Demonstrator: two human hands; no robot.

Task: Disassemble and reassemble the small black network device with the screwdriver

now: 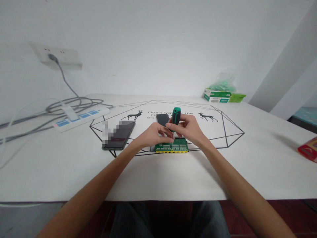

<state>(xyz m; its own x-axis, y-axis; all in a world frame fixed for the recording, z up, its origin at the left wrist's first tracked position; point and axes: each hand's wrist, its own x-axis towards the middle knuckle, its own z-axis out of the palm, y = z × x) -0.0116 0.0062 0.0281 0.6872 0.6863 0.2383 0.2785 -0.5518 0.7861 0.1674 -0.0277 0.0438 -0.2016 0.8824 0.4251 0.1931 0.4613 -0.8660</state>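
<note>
My right hand (187, 127) is closed around the green and black handle of a screwdriver (176, 116). The screwdriver stands nearly upright, its thin shaft pointing down at a green circuit board (179, 144) with a yellow strip along its near edge. From the other side, my left hand (159, 134) reaches over the board with thumb and fingers drawn together close to the shaft's lower end. What those fingertips pinch is too small to make out. Behind the hands lies a flat dark rectangular object (162, 119), partly hidden by them.
A dark phone (121, 135) lies left of the board. Farther left are a white power strip (83, 118) and coiled grey cables (66, 104). Green and white boxes (218, 95) with a plastic bag (224, 84) stand back right. A red package (308, 148) sits at the right edge.
</note>
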